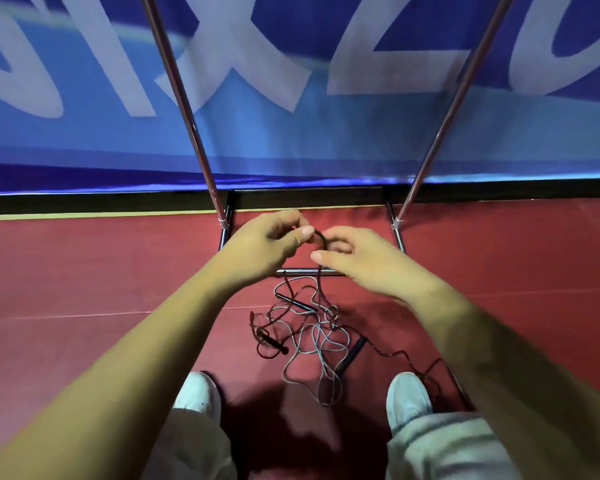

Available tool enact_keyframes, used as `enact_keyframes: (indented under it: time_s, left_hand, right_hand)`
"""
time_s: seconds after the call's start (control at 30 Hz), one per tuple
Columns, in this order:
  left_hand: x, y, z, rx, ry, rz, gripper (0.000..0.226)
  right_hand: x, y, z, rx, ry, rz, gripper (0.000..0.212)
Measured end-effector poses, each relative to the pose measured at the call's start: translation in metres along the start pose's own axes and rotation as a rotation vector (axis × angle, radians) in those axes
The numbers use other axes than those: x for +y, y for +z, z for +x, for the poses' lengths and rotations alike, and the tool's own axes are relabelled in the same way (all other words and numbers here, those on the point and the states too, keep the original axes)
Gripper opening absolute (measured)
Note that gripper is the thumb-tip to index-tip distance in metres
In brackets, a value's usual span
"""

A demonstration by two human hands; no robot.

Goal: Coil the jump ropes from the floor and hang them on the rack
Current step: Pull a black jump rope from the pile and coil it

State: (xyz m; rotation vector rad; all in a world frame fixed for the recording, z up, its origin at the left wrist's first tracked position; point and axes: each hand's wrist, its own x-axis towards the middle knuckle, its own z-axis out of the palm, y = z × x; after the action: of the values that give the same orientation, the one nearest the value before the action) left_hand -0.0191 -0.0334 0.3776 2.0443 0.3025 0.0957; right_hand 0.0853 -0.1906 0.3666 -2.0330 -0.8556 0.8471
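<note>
Several thin jump ropes (312, 334) lie tangled on the red floor between my feet, with black handles (350, 353) among them. My left hand (271, 239) pinches a dark rope (321, 239) between thumb and fingers. My right hand (354, 258) holds the same rope just beside it, fingers curled round it. From my hands the rope hangs down into the tangle. The rack (184, 98) has two slanting metal poles rising from a black base frame (224, 233) on the floor right behind my hands.
A blue banner (291, 133) with large white letters covers the wall behind the rack. My white shoes (198, 393) stand on either side of the tangle. One rope trails right past my right shoe (407, 393). Open red floor (84, 271) spreads to both sides.
</note>
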Motion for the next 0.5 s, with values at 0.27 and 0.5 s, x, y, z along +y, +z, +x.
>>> enact_keyframes:
  time_s: [0.27, 0.5]
  left_hand:
    - [-0.025, -0.014, -0.001, -0.179, -0.137, 0.173, 0.014]
    - [-0.045, -0.020, -0.003, 0.007, -0.255, 0.077, 0.009]
  right_hand:
    - [-0.037, -0.029, -0.005, 0.139, -0.259, 0.711, 0.025]
    - [-0.023, -0.082, -0.009, 0.551, -0.191, 0.477, 0.024]
